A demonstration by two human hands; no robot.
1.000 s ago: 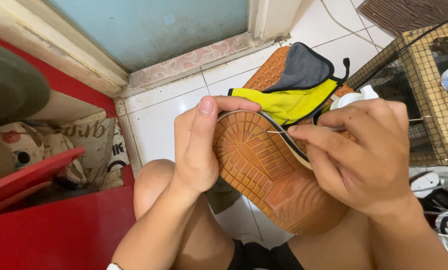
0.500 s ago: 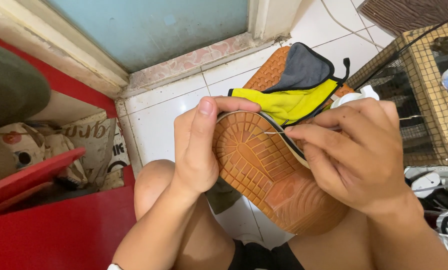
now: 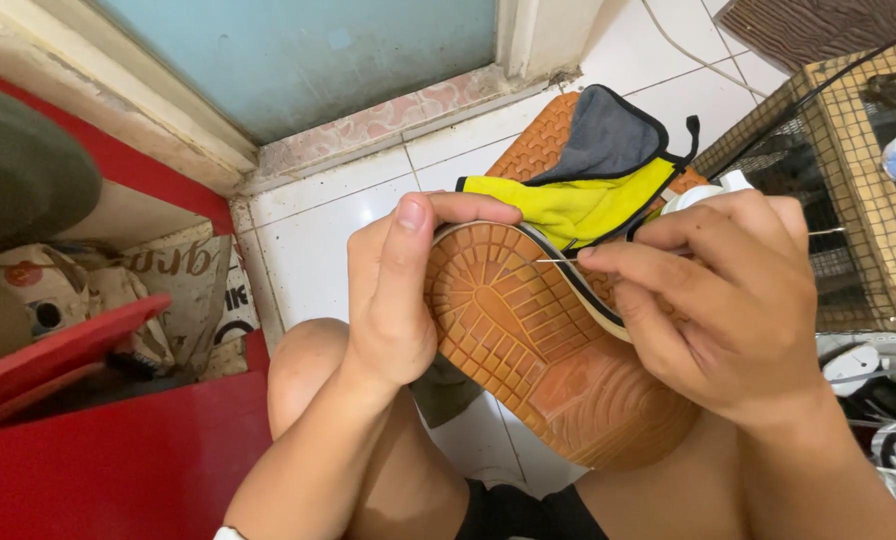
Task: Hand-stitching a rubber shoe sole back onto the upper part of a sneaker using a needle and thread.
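White floor tiles [image 3: 328,230] are filling the upper middle of the frame, ending at a pale blue door [image 3: 308,50] with a patterned sill along the top. Red boards [image 3: 118,460] and crumpled printed bags [image 3: 168,290] are crowding the left edge, while a wire-mesh rack [image 3: 858,200] is closing in the right edge.

At the centre, a shoe [image 3: 538,340] is lying sole-up above the person's bare knees, its long axis running from the upper left toward the lower right, orange gum sole facing the camera. A second shoe [image 3: 588,170], grey and yellow, is lying just behind it, toward the upper middle.

The left hand [image 3: 398,290] is wrapping around the sole's upper-left end, thumb on top, fingers curled over the rim. The right hand [image 3: 728,290] is pinching a thin needle [image 3: 558,261] between thumb and fingers, the needle lying roughly level along the sole's black-and-white edge. Bare tile is showing only to the left of the shoes.
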